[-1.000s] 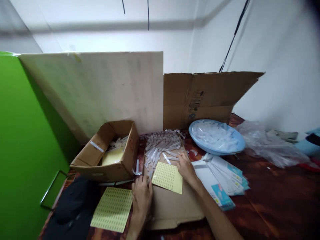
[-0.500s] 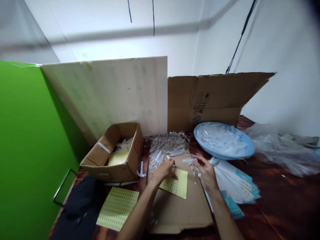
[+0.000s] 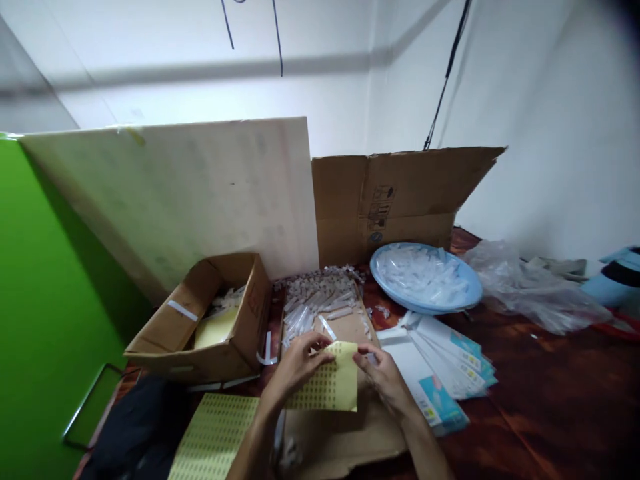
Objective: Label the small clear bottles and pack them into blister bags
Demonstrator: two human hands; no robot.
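Both my hands are at a yellow sticker sheet [image 3: 340,387] printed with rows of small dark marks, raised a little over a flat piece of cardboard [image 3: 350,440]. My left hand [image 3: 303,363] is closed on its upper left part, thumb on the near face. At the sheet's upper right corner, my right hand [image 3: 385,380] pinches the edge between thumb and fingers; whether something small is also in that pinch I cannot make out. Beyond the hands, many small clear plastic tubes [image 3: 320,293] lie heaped on the cardboard. A second yellow sticker sheet [image 3: 215,433] rests left of my forearm.
On the left stands an open cardboard box [image 3: 250,307] with pieces inside. A blue basin [image 3: 473,293] of clear plastic pieces sits at the back right, with fanned white-and-blue packets [image 3: 460,360] before it. Clear plastic bags [image 3: 540,287] lie farther right; black cloth [image 3: 140,427] lies left.
My right hand has moved left and down to the sheet; the clear tube it held no longer shows. The sheet has been lifted and turned. The view has swung right.
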